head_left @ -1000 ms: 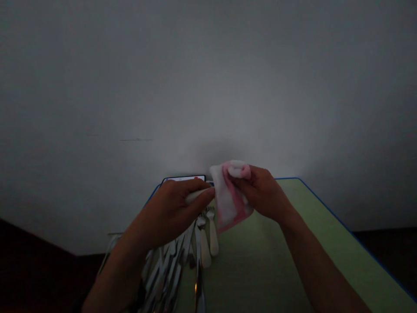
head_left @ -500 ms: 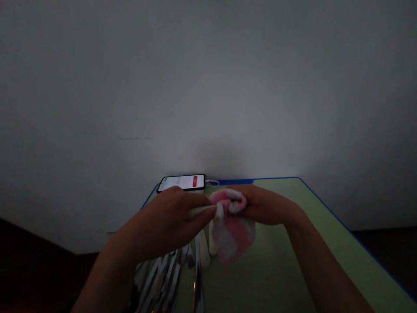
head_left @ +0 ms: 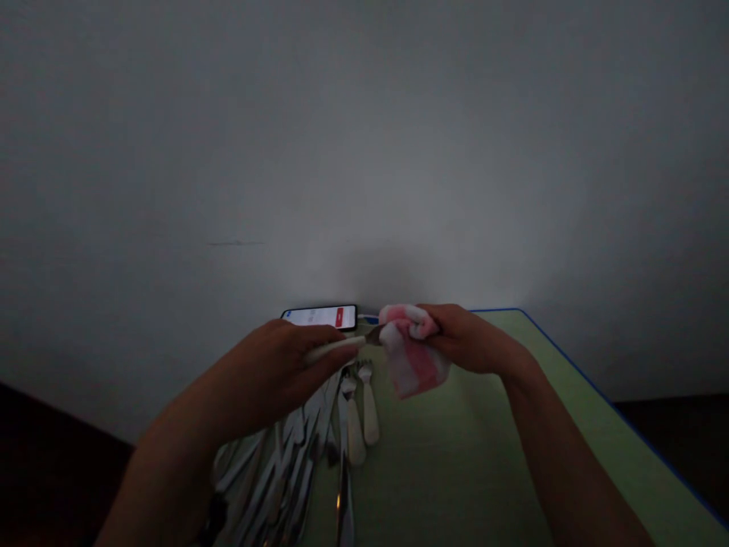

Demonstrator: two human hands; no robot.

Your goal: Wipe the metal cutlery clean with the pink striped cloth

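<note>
My left hand point(head_left: 290, 365) is closed round the white handle of a utensil point(head_left: 336, 349). The utensil's metal neck runs into a pink and white cloth point(head_left: 413, 353), which covers its far end. The cloth is bunched in my right hand point(head_left: 470, 338), its lower part hanging over the table. Below my hands, two white-handled forks point(head_left: 370, 414) lie side by side. Several metal pieces of cutlery point(head_left: 285, 486) are spread on the table to their left, partly behind my left forearm.
At the table's back edge lies a lit phone point(head_left: 322, 316) with a white cable. The green table point(head_left: 484, 463) has a blue rim and stands against a grey wall point(head_left: 387, 152).
My hands have moved slightly apart and up, my left one leftward. The utensil's metal neck now shows between handle and cloth, and the two forks below are uncovered.
</note>
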